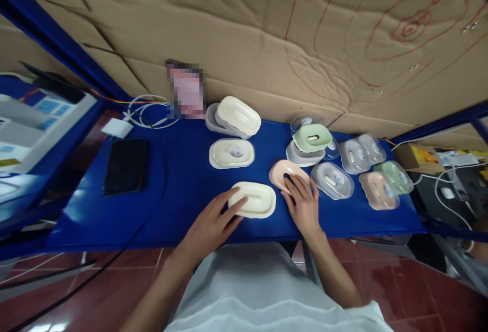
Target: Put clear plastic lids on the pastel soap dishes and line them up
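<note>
My left hand (212, 224) rests on the near left edge of a cream oval soap-dish part (254, 200) lying on the blue table (183, 179). My right hand (303, 201) lies flat, fingers spread, on a pink oval dish part (284, 173) just right of it. Neither hand grips anything. Behind stand another cream dish with a sticker (231, 153) and a stack of cream and grey parts (234, 116).
A green dish on clear lids (312, 139), several clear, pink and green dishes (375, 182) fill the right side. A black phone (125, 165), white charger (116, 127) and cables lie at left. Cardboard (267, 32) walls the back. A small box (414, 156) sits far right.
</note>
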